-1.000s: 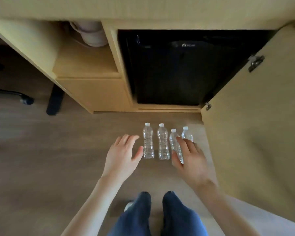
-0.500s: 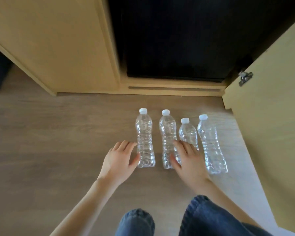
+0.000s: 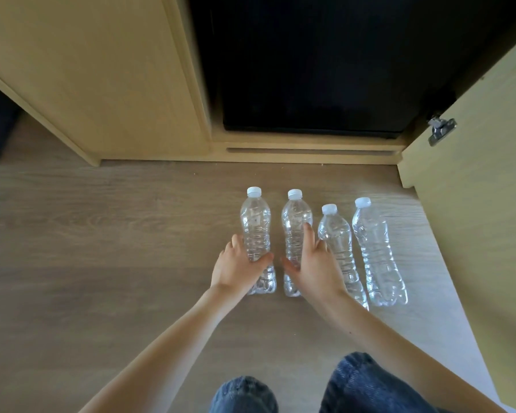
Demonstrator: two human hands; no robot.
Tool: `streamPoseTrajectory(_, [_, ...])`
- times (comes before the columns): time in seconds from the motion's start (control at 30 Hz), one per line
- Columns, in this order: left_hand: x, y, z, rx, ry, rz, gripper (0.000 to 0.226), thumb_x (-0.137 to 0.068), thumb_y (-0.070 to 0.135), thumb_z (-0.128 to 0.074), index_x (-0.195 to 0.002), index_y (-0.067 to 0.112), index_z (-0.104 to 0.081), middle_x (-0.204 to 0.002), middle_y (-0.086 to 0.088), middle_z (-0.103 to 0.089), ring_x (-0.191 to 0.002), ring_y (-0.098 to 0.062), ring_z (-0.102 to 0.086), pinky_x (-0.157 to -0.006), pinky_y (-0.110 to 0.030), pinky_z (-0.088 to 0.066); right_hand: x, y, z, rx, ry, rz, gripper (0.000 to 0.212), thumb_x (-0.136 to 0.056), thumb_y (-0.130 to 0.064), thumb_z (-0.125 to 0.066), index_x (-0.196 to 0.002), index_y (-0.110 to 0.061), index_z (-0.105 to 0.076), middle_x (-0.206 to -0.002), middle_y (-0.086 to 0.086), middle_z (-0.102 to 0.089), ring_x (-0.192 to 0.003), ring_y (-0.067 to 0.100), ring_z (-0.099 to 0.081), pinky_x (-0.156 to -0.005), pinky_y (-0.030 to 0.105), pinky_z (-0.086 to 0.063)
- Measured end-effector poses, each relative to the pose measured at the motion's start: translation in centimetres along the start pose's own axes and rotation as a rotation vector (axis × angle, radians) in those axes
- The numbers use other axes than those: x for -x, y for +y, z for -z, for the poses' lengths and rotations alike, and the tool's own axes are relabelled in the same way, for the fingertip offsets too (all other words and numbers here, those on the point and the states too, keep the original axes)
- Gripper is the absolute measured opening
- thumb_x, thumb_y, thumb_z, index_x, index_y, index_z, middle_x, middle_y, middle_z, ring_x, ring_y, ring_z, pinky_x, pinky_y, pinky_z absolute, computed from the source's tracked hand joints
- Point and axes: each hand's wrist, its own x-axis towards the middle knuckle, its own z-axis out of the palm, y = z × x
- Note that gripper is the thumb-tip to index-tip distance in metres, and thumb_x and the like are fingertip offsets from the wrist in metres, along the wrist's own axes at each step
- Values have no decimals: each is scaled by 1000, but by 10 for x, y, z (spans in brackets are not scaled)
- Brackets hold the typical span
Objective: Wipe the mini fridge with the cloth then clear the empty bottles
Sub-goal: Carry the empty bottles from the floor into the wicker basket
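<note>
Several clear empty plastic bottles with white caps stand in a row on the wooden floor in front of the black mini fridge [image 3: 310, 70]. My left hand [image 3: 236, 271] grips the leftmost bottle [image 3: 255, 225] low on its body, thumb across the front. My right hand [image 3: 318, 265] holds the second bottle [image 3: 294, 219], thumb on its left and fingers along its right side. A shorter third bottle [image 3: 335, 236] and a taller fourth bottle [image 3: 376, 251] stand untouched to the right. No cloth is in view.
The fridge sits in a light wooden cabinet [image 3: 102, 70]. Its open door [image 3: 474, 219] with a metal hinge [image 3: 441, 131] stands close to the right of the bottles. My knees in blue jeans [image 3: 364, 386] are at the bottom edge. Bare floor [image 3: 102, 248] stretches left.
The camera has dropped closer to the floor. Both hands moved forward from just short of the bottles and closed round the two left bottles.
</note>
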Motion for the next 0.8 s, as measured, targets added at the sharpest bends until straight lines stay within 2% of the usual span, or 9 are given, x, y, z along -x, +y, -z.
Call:
streamPoseTrajectory(0.07, [-1, 0, -7, 57, -4, 45, 56, -83, 60, -61, -112, 15, -46, -100, 0, -61, -90, -22, -64, -69, -37, -50, 0, -2, -4, -13, -14, 9, 93, -95, -63, -49, -158, -12, -4, -115, 20, -59, -95, 31, -65, -75, 38, -57])
streamPoseTrajectory(0.13, [0, 1, -10, 120, 15, 84, 51, -81, 57, -64, -108, 18, -46, -93, 2, -64, -81, -19, -65, -58, -32, -44, 2, -3, -3, -96, 1, 13, 91, -94, -55, -58, -157, -12, -9, -115, 19, -59, -95, 31, -65, -78, 40, -57])
streamPoseTrajectory(0.23, [11, 4, -3, 208, 62, 110, 38, -79, 53, -68, -91, 28, -42, -88, 8, -60, -76, -7, -60, -54, -26, -38, 10, -5, 8, -275, 55, -36, 94, -84, -39, -76, -154, -6, -23, -127, 19, -56, -116, 34, -56, -95, 42, -50])
streamPoseTrajectory(0.33, [43, 12, 16, 280, 85, 137, 36, -79, 50, -70, -95, 30, -45, -91, 10, -60, -76, -4, -60, -55, -25, -39, 28, -9, 33, -363, 75, -116, 90, -75, -32, -82, -146, 2, -38, -132, 19, -54, -126, 37, -48, -106, 44, -41])
streamPoseTrajectory(0.47, [107, 39, 61, 378, 79, 190, 35, -78, 46, -73, -101, 30, -51, -95, 11, -64, -80, -7, -66, -62, -30, -51, 67, -24, 88, -469, 93, -215, 72, -72, -33, -82, -132, -4, -54, -112, 8, -58, -112, 31, -55, -91, 33, -44])
streamPoseTrajectory(0.6, [175, 83, 126, 420, 60, 199, 35, -79, 45, -74, -105, 30, -55, -97, 14, -66, -84, -4, -66, -63, -24, -47, 111, -47, 166, -493, 92, -200, 66, -76, -36, -81, -129, -3, -57, -102, 6, -66, -100, 27, -55, -80, 26, -38])
streamPoseTrajectory(0.67, [212, 111, 166, 441, 70, 195, 34, -79, 46, -74, -103, 34, -55, -96, 16, -65, -82, 3, -64, -59, -18, -43, 134, -62, 214, -528, 108, -203, 63, -77, -35, -81, -128, -7, -57, -102, 2, -66, -99, 22, -53, -80, 23, -38])
streamPoseTrajectory(0.73, [247, 141, 204, 491, 88, 183, 32, -78, 44, -76, -99, 39, -54, -95, 17, -65, -75, 9, -64, -51, -9, -42, 154, -78, 265, -567, 129, -203, 62, -77, -36, -80, -128, -10, -55, -99, -6, -59, -104, 24, -52, -84, 28, -42])
streamPoseTrajectory(0.8, [288, 176, 250, 526, 105, 172, 33, -76, 46, -78, -98, 44, -53, -95, 18, -65, -78, 17, -60, -55, -7, -43, 179, -97, 329, -609, 143, -207, 61, -78, -37, -79, -128, -13, -54, -99, -12, -53, -107, 24, -51, -84, 30, -40])
